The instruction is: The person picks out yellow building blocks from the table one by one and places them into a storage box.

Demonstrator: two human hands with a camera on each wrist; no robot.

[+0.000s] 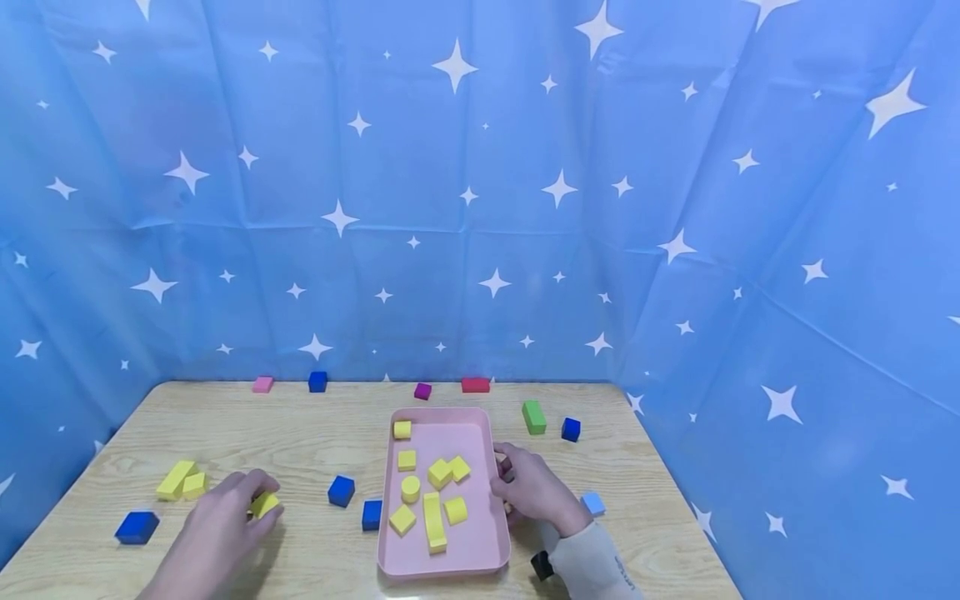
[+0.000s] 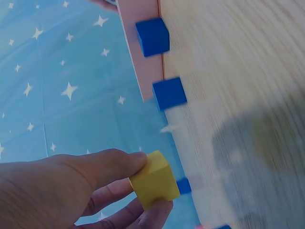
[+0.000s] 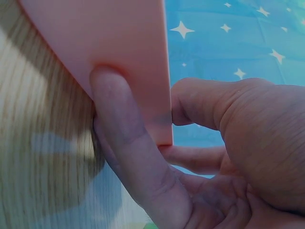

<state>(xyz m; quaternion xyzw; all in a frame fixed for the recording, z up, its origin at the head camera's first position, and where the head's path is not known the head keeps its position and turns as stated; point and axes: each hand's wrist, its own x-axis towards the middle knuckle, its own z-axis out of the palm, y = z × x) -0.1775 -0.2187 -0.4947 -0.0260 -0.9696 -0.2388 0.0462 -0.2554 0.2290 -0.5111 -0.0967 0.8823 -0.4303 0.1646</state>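
Note:
Between its thumb and fingertips, my left hand [image 1: 221, 521] pinches a yellow block [image 1: 264, 505] above the left part of the table. The left wrist view shows this yellow block [image 2: 155, 181] close up, with the thumb on one side and fingers below. My right hand [image 1: 534, 487] grips the right side of a pink tray [image 1: 442, 442]. In the right wrist view, fingers press the outside of the tray wall [image 3: 128, 38] and the thumb lies at its rim. Several yellow blocks, such as an arched one [image 1: 433, 523] and a cylinder [image 1: 410, 489], lie apart inside the tray.
Two yellow blocks [image 1: 176, 481] lie left of my left hand, near a blue block [image 1: 137, 527]. Blue cubes [image 1: 341, 491] sit left of the tray. Pink, purple, red and green [image 1: 534, 417] blocks lie toward the back. A light blue block [image 1: 593, 503] is right of my right hand.

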